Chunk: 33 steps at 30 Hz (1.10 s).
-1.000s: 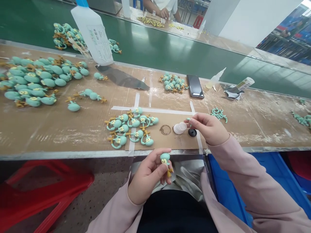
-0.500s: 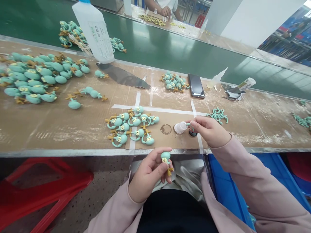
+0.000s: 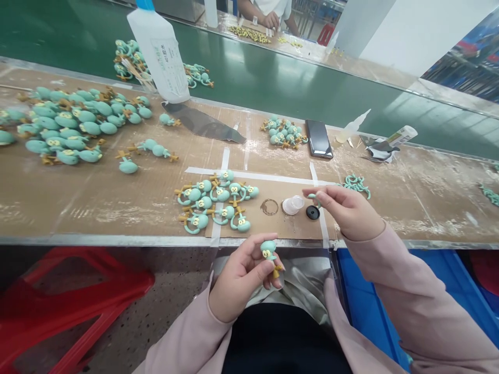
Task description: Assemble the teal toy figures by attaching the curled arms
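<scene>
My left hand (image 3: 242,275) grips a teal squid-like cartoon figurine (image 3: 268,251) with tan feet, just below the bench edge. My right hand (image 3: 351,213) pinches a thin curved teal limb piece (image 3: 314,197) between finger and thumb. That piece is just right of a small clear plastic cup (image 3: 292,205) and above a black round cap (image 3: 312,212). A thin metal ring (image 3: 268,206) lies left of the cup. Several finished figurines (image 3: 212,202) lie grouped on the cardboard sheet (image 3: 273,228) left of the ring.
A big pile of figurines (image 3: 66,124) covers the bench's left side. Also there are a plastic bottle (image 3: 159,54), a phone (image 3: 318,138) and curved teal pieces (image 3: 356,185). A green conveyor belt (image 3: 273,78) runs behind, with a co-worker's hands (image 3: 271,19) beyond it.
My right hand has moved slightly right, taking the teal piece away from the clear cup. My left hand still holds the figurine. The whole view has shifted a little.
</scene>
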{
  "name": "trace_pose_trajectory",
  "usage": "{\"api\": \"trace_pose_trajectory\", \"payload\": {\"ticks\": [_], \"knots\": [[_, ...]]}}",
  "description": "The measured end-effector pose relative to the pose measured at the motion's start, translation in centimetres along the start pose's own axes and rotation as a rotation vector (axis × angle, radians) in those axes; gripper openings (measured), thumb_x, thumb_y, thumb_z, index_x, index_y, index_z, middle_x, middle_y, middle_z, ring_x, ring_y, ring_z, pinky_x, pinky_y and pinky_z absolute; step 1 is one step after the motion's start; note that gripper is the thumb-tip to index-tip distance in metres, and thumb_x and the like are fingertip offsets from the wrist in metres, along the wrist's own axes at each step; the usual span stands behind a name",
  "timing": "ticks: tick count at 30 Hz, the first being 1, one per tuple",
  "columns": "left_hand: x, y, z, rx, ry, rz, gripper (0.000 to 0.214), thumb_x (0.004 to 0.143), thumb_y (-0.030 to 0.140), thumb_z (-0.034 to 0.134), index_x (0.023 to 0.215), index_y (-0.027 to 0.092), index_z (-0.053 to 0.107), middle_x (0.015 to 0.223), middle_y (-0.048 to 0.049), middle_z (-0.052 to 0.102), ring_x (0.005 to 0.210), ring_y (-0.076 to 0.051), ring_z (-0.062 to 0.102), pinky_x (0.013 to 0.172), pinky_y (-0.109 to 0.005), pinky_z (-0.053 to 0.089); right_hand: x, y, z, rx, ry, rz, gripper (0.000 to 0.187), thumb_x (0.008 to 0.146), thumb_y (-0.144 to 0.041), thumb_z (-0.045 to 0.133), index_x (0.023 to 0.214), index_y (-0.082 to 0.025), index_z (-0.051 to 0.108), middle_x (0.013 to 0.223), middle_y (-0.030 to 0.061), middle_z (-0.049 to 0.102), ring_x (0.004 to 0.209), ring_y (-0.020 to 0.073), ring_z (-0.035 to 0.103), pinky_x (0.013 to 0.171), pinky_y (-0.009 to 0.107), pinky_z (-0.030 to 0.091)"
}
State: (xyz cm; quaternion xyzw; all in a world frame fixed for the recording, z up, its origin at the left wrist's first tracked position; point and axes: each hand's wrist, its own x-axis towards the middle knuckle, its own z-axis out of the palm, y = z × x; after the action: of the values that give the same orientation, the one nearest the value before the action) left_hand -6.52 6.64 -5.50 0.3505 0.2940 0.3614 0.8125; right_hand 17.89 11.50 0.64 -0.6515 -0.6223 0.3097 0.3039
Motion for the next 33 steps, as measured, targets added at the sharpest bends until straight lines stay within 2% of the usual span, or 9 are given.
{"api": "trace_pose_trajectory", "payload": {"ticks": [4, 7, 9, 11, 14, 20, 23, 29, 33], "knots": [[0.1, 0.5, 0.6, -0.012, 0.053, 0.051, 0.040, 0.084, 0.028, 0.070, 0.118, 0.020, 0.051, 0.080, -0.0037, 0.071, 0.060, -0.014, 0.068, 0.053, -0.019, 0.046, -2.3, -0.6, 1.3, 0.162, 0.147, -0.067, 0.029, 0.092, -0.044, 0.056, 0.079, -0.020, 0.067, 0.122, 0.0070, 0.066, 0.118, 0.0261, 0.057, 0.101, 0.039, 0.042], [0.2, 0.6, 1.0, -0.032, 0.077, 0.088, 0.035, 0.084, 0.025, 0.070, 0.112, 0.020, 0.049, 0.078, -0.0027, 0.071, 0.059, -0.014, 0.069, 0.049, -0.017, 0.045, -4.4, -1.1, 3.9, 0.481, 0.152, -0.038, 0.026, 0.094, -0.041, 0.056, 0.085, -0.021, 0.069, 0.123, 0.0072, 0.064, 0.115, 0.0248, 0.058, 0.099, 0.039, 0.045], [0.3, 0.6, 1.4, -0.055, 0.067, 0.119, 0.033, 0.084, 0.022, 0.070, 0.110, 0.021, 0.050, 0.078, -0.0016, 0.071, 0.059, -0.014, 0.069, 0.049, -0.017, 0.046, -5.7, -1.9, 5.7, 0.723, 0.098, 0.023, 0.023, 0.093, -0.040, 0.057, 0.091, -0.021, 0.070, 0.121, 0.0071, 0.064, 0.104, 0.0225, 0.062, 0.089, 0.037, 0.052], [0.3, 0.5, 1.7, -0.077, 0.052, 0.142, 0.033, 0.084, 0.021, 0.070, 0.111, 0.022, 0.052, 0.079, 0.0000, 0.069, 0.060, -0.013, 0.069, 0.051, -0.017, 0.050, -6.6, -2.9, 7.0, 0.932, -0.003, 0.109, 0.024, 0.093, -0.042, 0.057, 0.098, -0.022, 0.069, 0.113, 0.0079, 0.065, 0.084, 0.0196, 0.065, 0.068, 0.033, 0.056], [0.2, 0.5, 2.4, -0.093, 0.054, 0.155, 0.034, 0.083, 0.020, 0.071, 0.113, 0.024, 0.055, 0.081, 0.0016, 0.068, 0.060, -0.012, 0.069, 0.053, -0.018, 0.054, -7.3, -4.1, 7.6, 1.118, -0.086, 0.189, 0.029, 0.091, -0.046, 0.058, 0.103, -0.021, 0.066, 0.104, 0.0087, 0.065, 0.065, 0.0165, 0.061, 0.047, 0.029, 0.052], [0.1, 0.4, 3.7, -0.114, 0.088, 0.184, 0.034, 0.081, 0.021, 0.073, 0.110, 0.026, 0.056, 0.083, 0.0027, 0.070, 0.059, -0.012, 0.070, 0.051, -0.016, 0.054, -8.0, -3.8, 7.5, 1.168, -0.019, 0.129, 0.024, 0.090, -0.039, 0.061, 0.079, -0.018, 0.066, 0.120, 0.0079, 0.057, 0.077, 0.0166, 0.062, 0.049, 0.026, 0.054], [0.0, 0.5, 4.1, -0.131, 0.099, 0.168, 0.035, 0.079, 0.024, 0.075, 0.109, 0.025, 0.056, 0.084, 0.0017, 0.071, 0.057, -0.011, 0.070, 0.049, -0.016, 0.054, -8.3, -3.5, 7.7, 1.118, 0.016, 0.090, 0.024, 0.089, -0.039, 0.062, 0.077, -0.018, 0.066, 0.121, 0.0081, 0.057, 0.078, 0.0169, 0.062, 0.050, 0.025, 0.053], [0.0, 0.5, 4.3, -0.130, 0.076, 0.156, 0.035, 0.080, 0.025, 0.074, 0.112, 0.025, 0.058, 0.087, 0.0003, 0.072, 0.056, -0.011, 0.069, 0.049, -0.017, 0.054, -8.7, -3.4, 7.7, 1.075, 0.005, 0.043, 0.025, 0.092, -0.036, 0.059, 0.075, -0.018, 0.063, 0.122, 0.0078, 0.055, 0.054, 0.0075, 0.054, 0.046, 0.027, 0.051], [-0.1, 0.4, 4.4, -0.139, 0.069, 0.162, 0.034, 0.081, 0.022, 0.073, 0.112, 0.025, 0.061, 0.086, 0.0007, 0.071, 0.056, -0.010, 0.069, 0.050, -0.016, 0.054, -8.8, -3.5, 7.5, 1.003, 0.029, 0.005, 0.024, 0.092, -0.036, 0.059, 0.075, -0.019, 0.065, 0.119, 0.0083, 0.056, 0.068, 0.0133, 0.060, 0.047, 0.025, 0.051]]}}
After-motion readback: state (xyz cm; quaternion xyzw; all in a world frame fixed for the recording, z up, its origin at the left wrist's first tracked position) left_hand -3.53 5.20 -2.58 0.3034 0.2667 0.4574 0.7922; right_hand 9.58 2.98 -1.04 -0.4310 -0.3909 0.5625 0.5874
